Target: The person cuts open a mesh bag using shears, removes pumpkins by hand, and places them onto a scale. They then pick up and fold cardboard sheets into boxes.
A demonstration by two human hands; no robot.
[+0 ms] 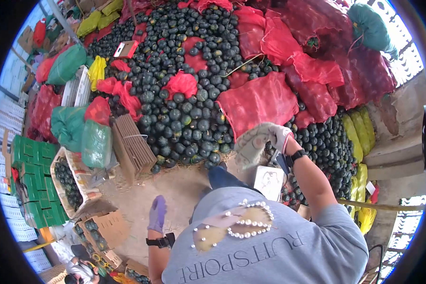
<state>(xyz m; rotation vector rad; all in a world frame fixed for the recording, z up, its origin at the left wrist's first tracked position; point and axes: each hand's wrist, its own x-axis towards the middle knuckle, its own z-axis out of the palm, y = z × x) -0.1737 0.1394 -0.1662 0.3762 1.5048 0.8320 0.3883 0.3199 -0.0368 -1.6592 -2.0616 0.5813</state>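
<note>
At the lower left my left hand, in a purple glove, hangs over the bare floor with its fingers stretched out and nothing in it. My right hand, in a pale glove, is closed at the edge of a whitish patterned cloth-like pad, whose exact kind I cannot make out. The pad hangs in front of the heap of dark green round squashes and close to a red mesh sack. Below my right hand, a white box with a drawing on it stands by my body.
Full red mesh sacks lie at the back right. Folded cardboard leans left of the heap. Further left are a foam crate of squashes, green boxes and an open carton. Another person is at the lower left.
</note>
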